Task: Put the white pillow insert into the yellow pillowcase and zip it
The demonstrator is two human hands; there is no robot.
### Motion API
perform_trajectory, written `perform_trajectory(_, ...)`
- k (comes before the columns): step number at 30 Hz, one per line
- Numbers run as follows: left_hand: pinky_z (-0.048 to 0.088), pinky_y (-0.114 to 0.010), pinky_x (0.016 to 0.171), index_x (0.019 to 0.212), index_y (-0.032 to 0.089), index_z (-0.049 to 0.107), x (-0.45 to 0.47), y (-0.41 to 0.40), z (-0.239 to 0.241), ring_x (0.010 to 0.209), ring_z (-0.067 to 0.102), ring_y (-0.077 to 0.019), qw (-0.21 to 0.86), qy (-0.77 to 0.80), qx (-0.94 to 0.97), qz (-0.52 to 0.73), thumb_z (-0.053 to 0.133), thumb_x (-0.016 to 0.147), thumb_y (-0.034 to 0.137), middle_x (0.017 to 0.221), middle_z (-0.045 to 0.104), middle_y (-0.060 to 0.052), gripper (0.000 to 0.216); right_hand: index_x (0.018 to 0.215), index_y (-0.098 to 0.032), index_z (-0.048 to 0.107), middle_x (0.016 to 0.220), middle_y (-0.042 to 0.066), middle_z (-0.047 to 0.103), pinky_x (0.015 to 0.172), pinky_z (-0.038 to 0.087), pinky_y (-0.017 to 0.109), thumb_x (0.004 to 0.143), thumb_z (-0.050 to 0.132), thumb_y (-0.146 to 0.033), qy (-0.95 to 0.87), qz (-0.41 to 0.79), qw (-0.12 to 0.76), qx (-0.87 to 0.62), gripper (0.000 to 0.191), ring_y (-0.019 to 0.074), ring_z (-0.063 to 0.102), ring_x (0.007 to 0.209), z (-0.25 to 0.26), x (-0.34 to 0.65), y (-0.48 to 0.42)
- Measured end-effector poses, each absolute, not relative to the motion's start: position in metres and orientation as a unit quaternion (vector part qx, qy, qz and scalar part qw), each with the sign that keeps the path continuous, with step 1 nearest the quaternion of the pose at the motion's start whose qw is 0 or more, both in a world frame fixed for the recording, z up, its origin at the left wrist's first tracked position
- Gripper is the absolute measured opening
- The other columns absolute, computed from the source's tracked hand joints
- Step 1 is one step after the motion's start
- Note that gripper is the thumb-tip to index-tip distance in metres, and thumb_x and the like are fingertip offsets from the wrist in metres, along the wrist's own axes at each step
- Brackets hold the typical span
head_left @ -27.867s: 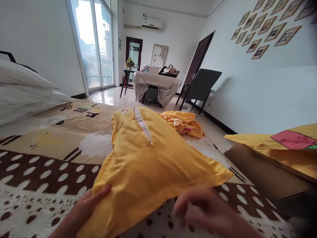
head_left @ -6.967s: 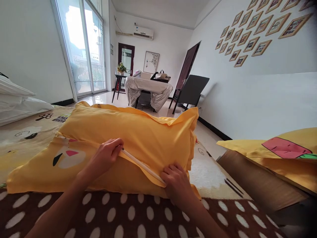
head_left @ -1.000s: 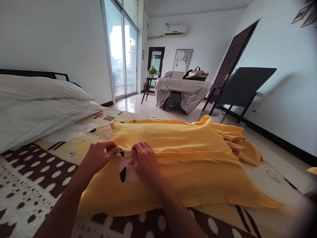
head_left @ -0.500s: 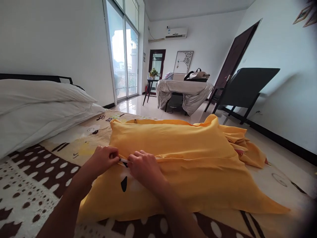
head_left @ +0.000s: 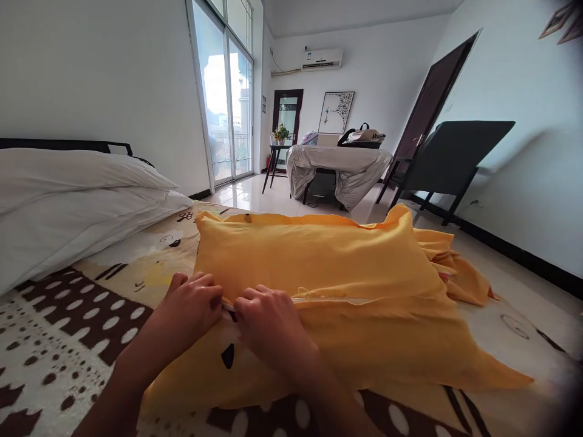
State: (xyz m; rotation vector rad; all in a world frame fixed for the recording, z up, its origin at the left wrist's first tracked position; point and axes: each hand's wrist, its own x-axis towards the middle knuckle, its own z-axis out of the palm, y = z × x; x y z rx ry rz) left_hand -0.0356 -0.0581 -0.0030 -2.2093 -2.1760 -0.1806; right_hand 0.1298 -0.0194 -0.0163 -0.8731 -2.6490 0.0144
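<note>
A stuffed pillow in a yellow pillowcase [head_left: 337, 267] lies across the patterned bedspread [head_left: 68, 315] in front of me. A white zipper line [head_left: 337, 300] runs along its near side. My left hand [head_left: 191, 306] and my right hand [head_left: 268, 321] sit side by side at the zipper's left end. Both hands have curled fingers pinching the fabric and the zipper there. A black printed mark [head_left: 226, 355] shows on the pillowcase just below my hands.
Two white pillows [head_left: 68, 194] are stacked at the left by the headboard. A crumpled yellow cloth [head_left: 460, 273] lies behind the pillow on the right. Beyond the bed stand a covered table [head_left: 339, 167], a dark chair [head_left: 446, 161] and glass doors [head_left: 225, 97].
Over the last second my hands have stayed together at the zipper's left end and dropped lower in view. Seven seconds ago they were apart along an open zipper.
</note>
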Motion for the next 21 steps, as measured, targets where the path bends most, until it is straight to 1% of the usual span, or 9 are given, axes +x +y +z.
perform_trajectory(6, 0.026, -0.036, 0.079, 0.058, 0.017, 0.049, -0.057, -0.058, -0.007, 0.069, 0.05, -0.0148, 0.023, -0.69, -0.717, -0.094, 0.041, 0.078, 0.025, 0.068, 0.056, 0.001, 0.022, 0.071, -0.019, 0.06, 0.073, 0.0, 0.064, 0.051, 0.016, 0.03, 0.085, 0.056, -0.018, -0.933, 0.009, 0.187, -0.308, 0.015, 0.0129, 0.056, 0.065, -0.014, 0.131, -0.025)
perform_trajectory(11, 0.026, -0.034, 0.071, 0.055, 0.017, 0.044, -0.069, -0.047, -0.009, 0.062, 0.047, -0.0152, 0.015, -0.706, -0.701, -0.1, 0.043, 0.072, 0.029, 0.064, 0.057, -0.001, 0.02, 0.073, -0.02, 0.061, 0.075, 0.0, 0.065, 0.05, 0.018, 0.029, 0.086, 0.056, -0.017, -0.935, 0.001, 0.171, -0.309, 0.014, 0.014, 0.058, 0.068, -0.013, 0.13, -0.026)
perform_trajectory(15, 0.029, -0.032, 0.065, 0.055, 0.019, 0.041, -0.075, -0.042, -0.007, 0.062, 0.047, -0.0168, -0.04, -0.703, -0.704, -0.096, 0.042, 0.073, 0.032, 0.063, 0.057, -0.002, 0.023, 0.073, -0.02, 0.062, 0.074, 0.0, 0.064, 0.051, 0.023, 0.029, 0.089, 0.055, -0.018, -0.936, -0.002, 0.169, -0.309, 0.017, 0.0139, 0.059, 0.07, -0.011, 0.13, -0.025)
perform_trajectory(17, 0.034, -0.032, 0.067, 0.063, 0.019, 0.048, -0.082, -0.045, -0.005, 0.065, 0.05, -0.018, -0.058, -0.702, -0.701, -0.113, 0.04, 0.078, 0.036, 0.067, 0.059, -0.002, 0.024, 0.073, -0.02, 0.062, 0.075, 0.0, 0.064, 0.053, 0.027, 0.028, 0.091, 0.055, -0.026, -0.933, 0.0, 0.18, -0.311, 0.021, 0.0148, 0.06, 0.072, -0.01, 0.13, -0.025)
perform_trajectory(18, 0.036, -0.032, 0.071, 0.07, 0.02, 0.053, -0.086, -0.048, -0.004, 0.069, 0.053, -0.0188, -0.054, -0.7, -0.7, -0.131, 0.039, 0.081, 0.038, 0.073, 0.061, -0.002, 0.025, 0.072, -0.02, 0.061, 0.076, 0.0, 0.065, 0.055, 0.029, 0.028, 0.091, 0.056, -0.034, -0.932, 0.003, 0.186, -0.312, 0.024, 0.0157, 0.06, 0.074, -0.009, 0.13, -0.025)
perform_trajectory(20, 0.039, -0.034, 0.083, 0.089, 0.021, 0.06, -0.097, -0.055, -0.004, 0.087, 0.058, -0.0212, -0.034, -0.683, -0.71, -0.166, 0.04, 0.084, 0.042, 0.092, 0.065, -0.003, 0.029, 0.072, -0.02, 0.061, 0.077, 0.0, 0.065, 0.057, 0.032, 0.027, 0.085, 0.062, -0.048, -0.93, 0.013, 0.191, -0.312, 0.031, 0.0176, 0.06, 0.077, -0.009, 0.13, -0.025)
perform_trajectory(21, 0.038, -0.034, 0.09, 0.097, 0.022, 0.061, -0.102, -0.058, -0.005, 0.097, 0.057, -0.0222, -0.028, -0.664, -0.726, -0.177, 0.042, 0.085, 0.043, 0.102, 0.065, -0.004, 0.03, 0.072, -0.02, 0.061, 0.078, 0.0, 0.065, 0.058, 0.033, 0.027, 0.082, 0.065, -0.05, -0.931, 0.015, 0.191, -0.312, 0.032, 0.0182, 0.06, 0.078, -0.009, 0.13, -0.025)
